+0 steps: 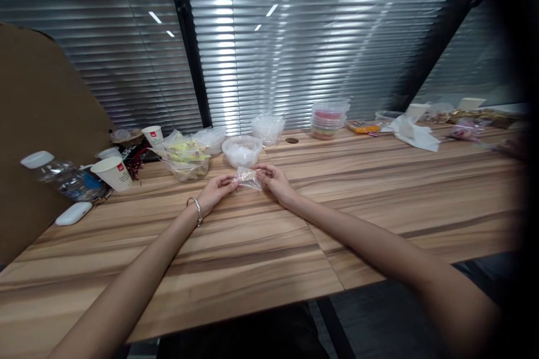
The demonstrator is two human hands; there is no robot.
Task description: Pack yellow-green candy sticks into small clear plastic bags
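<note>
A small clear plastic bag [250,178] with something pale inside is stretched between my two hands, just above the wooden table [261,258]. My left hand [218,190], with a silver bracelet at the wrist, pinches its left side. Thumb and fingers of my right hand [274,182] are closed on the right side. Right behind the bag stands a round clear plastic bowl [242,150] with whitish contents I cannot make out. To its left sits a clear container [187,165] filled with yellow packets.
Stacked clear tubs [329,118], an orange packet [362,127] and white tissue [415,133] line the back. At left are paper cups [113,174], a plastic bottle [69,176], a white case [73,213] and a cardboard panel [37,123]. A blurred hand [511,146] shows far right.
</note>
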